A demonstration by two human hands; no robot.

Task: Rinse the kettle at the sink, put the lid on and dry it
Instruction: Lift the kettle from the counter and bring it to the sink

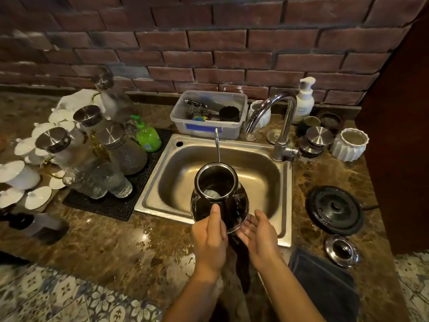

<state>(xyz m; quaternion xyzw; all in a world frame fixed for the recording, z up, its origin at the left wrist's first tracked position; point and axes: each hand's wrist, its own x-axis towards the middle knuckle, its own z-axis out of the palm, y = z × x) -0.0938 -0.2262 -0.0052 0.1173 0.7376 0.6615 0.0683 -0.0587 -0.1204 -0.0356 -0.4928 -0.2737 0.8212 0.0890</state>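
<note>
A dark gooseneck kettle with a steel rim hangs lidless over the front of the steel sink, its thin spout pointing away from me. My left hand grips the kettle's handle, thumb up on the body. My right hand is open, fingers spread, cupped against the kettle's lower right side. A small steel lid lies on the counter at the right, beside a dark cloth. No water runs from the chrome tap.
A black round base sits right of the sink. Glass carafes and tumblers crowd a black mat on the left, with white dishes beyond. A plastic tub of scrubbers stands behind the sink. The counter is wet near my hands.
</note>
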